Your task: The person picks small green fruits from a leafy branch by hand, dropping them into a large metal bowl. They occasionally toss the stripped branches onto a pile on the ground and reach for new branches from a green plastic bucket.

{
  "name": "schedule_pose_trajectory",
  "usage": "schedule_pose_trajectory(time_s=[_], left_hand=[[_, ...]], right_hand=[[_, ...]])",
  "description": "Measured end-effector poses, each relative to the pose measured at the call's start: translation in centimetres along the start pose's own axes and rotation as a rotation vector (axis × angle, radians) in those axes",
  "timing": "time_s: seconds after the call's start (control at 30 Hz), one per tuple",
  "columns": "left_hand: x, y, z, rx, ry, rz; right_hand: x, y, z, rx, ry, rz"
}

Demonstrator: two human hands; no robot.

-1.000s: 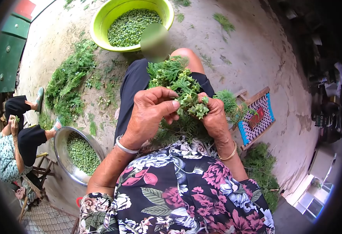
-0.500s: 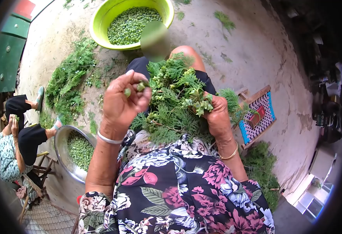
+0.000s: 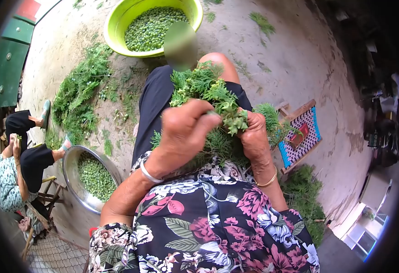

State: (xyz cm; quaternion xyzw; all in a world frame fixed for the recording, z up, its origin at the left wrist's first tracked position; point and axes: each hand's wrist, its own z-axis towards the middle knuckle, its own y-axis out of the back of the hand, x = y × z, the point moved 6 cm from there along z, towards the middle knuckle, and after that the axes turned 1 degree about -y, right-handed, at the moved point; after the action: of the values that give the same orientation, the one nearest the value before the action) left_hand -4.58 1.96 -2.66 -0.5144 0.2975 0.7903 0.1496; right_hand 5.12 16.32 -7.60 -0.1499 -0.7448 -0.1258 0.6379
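1. While the right hand clenches the leafy sprig steady, the left hand pinches its tip, perhaps around a bud.
2. A metal bowl sits left of those fingers, handy.

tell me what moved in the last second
The left hand, raised off to the left with small green bits half a second ago, has come back onto the bunch of green sprigs and pinches its tip. The right hand still grips the bunch; the green basin and metal bowl stayed put.
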Motion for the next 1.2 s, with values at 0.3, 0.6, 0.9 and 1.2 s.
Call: schedule_pose_trajectory(time_s=[0.3, 0.6, 0.9, 1.2], left_hand=[[1.6, 2.5, 0.3, -0.024, 0.618, -0.828], [0.8, -1.3, -0.5, 0.152, 0.235, 0.098], [1.5, 2.9, 0.7, -0.040, 0.601, -1.067], [2.1, -0.6, 0.6, 0.134, 0.598, -0.346]], right_hand=[[-0.6, 0.4, -0.1, 0.014, -0.010, 0.013], [-0.3, 0.1, -0.1, 0.009, -0.017, -0.007], [-0.2, 0.2, -0.2, 0.025, 0.023, -0.011], [0.1, -0.5, -0.1, 0.047, 0.077, -0.109]])
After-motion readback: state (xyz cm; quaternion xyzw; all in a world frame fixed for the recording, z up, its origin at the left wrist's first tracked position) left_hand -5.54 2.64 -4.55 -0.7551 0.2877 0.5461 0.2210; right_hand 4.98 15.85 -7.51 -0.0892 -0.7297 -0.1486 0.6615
